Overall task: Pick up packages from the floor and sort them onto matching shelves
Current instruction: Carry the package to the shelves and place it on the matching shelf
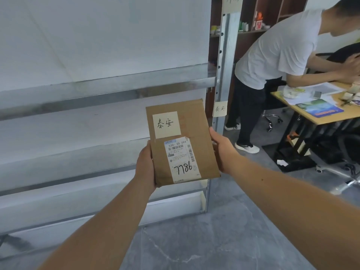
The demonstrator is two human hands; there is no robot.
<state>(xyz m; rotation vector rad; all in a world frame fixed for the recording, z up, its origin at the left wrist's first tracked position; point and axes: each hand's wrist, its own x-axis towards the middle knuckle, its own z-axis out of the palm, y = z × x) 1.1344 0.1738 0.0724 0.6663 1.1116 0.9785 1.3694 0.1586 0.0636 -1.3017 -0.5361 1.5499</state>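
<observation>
A flat brown cardboard package (196, 121) is held up in front of me, face toward me. It bears a cream note with handwritten characters and a white shipping label marked 7786. My left hand (145, 166) grips its lower left edge and my right hand (222, 151) grips its right edge. Behind it stands a metal rack (109, 84) with several white shelves. A paper tag (220, 108) on the rack's right post shows the same handwritten characters as the note on the package.
A person in a white shirt (276, 49) leans over a wooden desk (311, 117) at right, with papers on it. An office chair base (342, 180) sits on the grey floor nearby. A brown bookcase (251, 20) stands behind the rack.
</observation>
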